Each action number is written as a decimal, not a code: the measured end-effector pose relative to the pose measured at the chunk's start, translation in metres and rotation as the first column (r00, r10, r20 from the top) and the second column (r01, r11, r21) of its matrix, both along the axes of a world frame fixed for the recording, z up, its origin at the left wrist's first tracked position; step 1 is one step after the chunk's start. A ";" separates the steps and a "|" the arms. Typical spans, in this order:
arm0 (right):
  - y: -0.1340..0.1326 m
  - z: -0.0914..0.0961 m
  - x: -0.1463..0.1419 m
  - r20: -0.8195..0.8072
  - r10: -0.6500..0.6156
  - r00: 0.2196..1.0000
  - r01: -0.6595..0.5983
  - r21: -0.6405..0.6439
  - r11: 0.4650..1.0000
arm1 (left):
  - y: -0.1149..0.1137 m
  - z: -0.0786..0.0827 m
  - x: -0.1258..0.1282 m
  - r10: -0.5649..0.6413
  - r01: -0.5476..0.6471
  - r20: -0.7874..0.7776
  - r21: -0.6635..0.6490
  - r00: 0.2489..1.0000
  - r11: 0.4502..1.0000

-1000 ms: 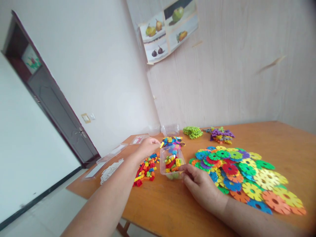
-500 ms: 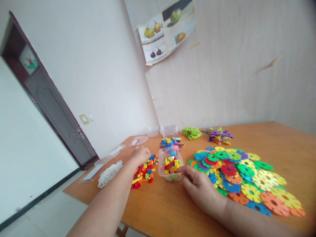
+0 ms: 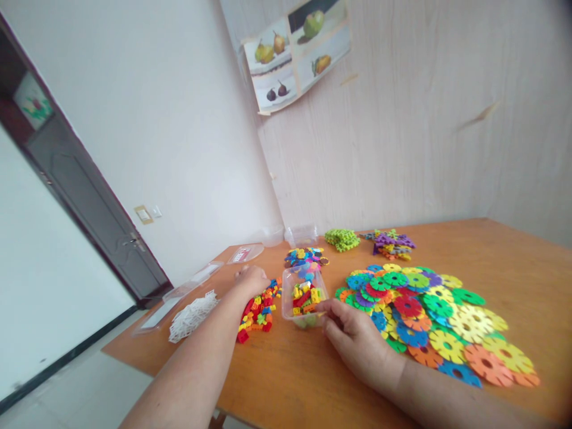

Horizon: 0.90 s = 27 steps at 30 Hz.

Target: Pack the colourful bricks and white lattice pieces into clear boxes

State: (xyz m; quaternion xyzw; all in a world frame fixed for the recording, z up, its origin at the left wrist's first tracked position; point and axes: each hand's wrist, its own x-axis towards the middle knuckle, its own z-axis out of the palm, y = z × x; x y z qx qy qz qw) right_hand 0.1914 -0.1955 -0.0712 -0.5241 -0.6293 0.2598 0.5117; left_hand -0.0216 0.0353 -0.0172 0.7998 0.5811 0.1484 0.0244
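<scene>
Right now the right hand [image 3: 357, 342] has its thumb and forefinger pinched together on the near right corner of the clear box [image 3: 307, 322], with the other fingers curled loosely under and the wrist and forearm lying flat on the table [image 3: 286, 375]. The box stands upright, partly filled with small coloured bricks.

Just left of the box, the left hand [image 3: 252, 280] rests knuckles-up on the far end of the loose brick pile [image 3: 258, 311]. Its fingers are bent down into the bricks, the arm stretched long and low from the table edge. Whether anything is caught between those fingers cannot be told.

Right of the box spreads a heap of flower discs [image 3: 429, 316].

Held only at one corner, the light box could likely tip or skid if the pinch drags, spilling its bricks. The left forearm could also sweep bricks off the near edge.
</scene>
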 end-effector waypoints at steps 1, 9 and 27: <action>0.000 0.000 0.000 0.001 0.002 1.000 -0.002 0.005 1.000 | -0.001 0.002 0.001 0.031 -0.031 -0.025 0.018 0.999 0.999; 0.000 0.000 0.001 0.010 0.009 1.000 -0.010 0.028 1.000 | -0.026 0.030 0.007 0.076 -0.069 -0.079 0.089 0.994 0.994; 0.000 -0.002 0.003 0.109 -0.015 0.994 0.014 0.007 1.000 | -0.107 0.034 -0.031 -0.185 0.150 0.418 0.115 0.889 0.982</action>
